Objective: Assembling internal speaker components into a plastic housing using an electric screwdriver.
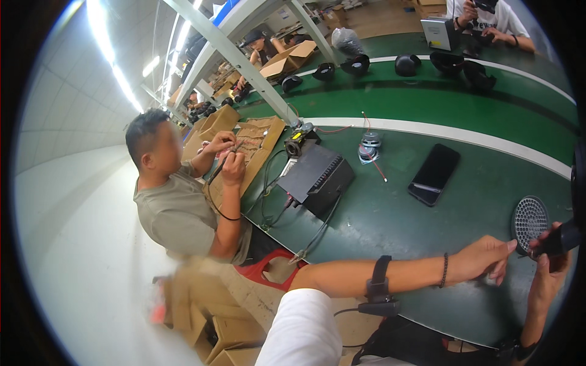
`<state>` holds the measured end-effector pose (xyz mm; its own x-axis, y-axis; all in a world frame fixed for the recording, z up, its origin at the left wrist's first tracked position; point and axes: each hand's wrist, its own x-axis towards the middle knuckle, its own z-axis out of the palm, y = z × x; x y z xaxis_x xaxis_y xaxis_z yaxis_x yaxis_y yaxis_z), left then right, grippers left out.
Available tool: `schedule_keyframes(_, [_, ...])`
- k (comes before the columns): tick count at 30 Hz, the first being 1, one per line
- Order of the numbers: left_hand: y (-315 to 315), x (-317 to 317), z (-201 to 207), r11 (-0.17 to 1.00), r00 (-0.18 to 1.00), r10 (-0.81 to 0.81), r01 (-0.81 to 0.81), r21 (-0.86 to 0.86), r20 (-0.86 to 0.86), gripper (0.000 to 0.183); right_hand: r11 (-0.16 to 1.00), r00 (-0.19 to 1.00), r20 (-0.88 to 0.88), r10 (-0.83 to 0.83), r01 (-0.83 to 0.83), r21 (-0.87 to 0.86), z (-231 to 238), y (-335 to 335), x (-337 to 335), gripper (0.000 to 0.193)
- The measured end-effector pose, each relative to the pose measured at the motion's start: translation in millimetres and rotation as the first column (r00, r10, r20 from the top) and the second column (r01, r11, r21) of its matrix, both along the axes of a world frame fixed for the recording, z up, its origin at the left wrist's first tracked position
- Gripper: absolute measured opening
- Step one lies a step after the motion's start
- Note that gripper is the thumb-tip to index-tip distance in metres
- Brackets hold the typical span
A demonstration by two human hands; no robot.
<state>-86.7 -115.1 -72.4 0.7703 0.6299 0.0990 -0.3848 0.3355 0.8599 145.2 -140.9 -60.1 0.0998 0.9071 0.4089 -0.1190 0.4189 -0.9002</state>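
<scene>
At the right end of the tabletop (378,226), the person's right hand (551,263) grasps a black part (560,239) just beside a round perforated grey disc (530,218). The left hand (485,257), fingers curled, is near the disc's lower edge; whether it pinches anything cannot be told. Farther left lies a dark phone (436,173).

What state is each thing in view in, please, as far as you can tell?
Left hand: fingers curled, grasp unclear
Right hand: closed on the black part
Black part: held
Perforated grey disc: beside both hands, support unclear
Phone: lying flat, screen dark
Speaker parts: unheld, red wire attached
Far cardboard box: flaps open
Ceiling lights: lit
</scene>
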Motion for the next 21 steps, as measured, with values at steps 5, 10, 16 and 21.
schedule_keyframes(5, [-11,4,14,0.992,0.993,0.114,-0.114,0.046,-0.007,0.036,0.995,0.995,0.001,0.095,-0.095,-0.029,0,-3,-8,0.071])
schedule_keyframes(10, [-8,3,10,0.994,0.996,0.078,-0.082,0.077,0.048,0.034,0.998,0.997,0.020,0.069,-0.069,-0.010,1,-4,-10,0.070])
schedule_keyframes(16, [4,-4,6,0.992,0.996,0.091,-0.091,-0.083,-0.011,0.034,0.998,1.000,0.009,-0.021,0.021,0.052,0,2,1,0.068])
schedule_keyframes(21, [2,0,3,0.988,0.974,0.153,-0.149,0.039,-0.167,0.040,0.998,0.999,0.000,-0.053,0.053,0.037,2,2,-4,0.070])
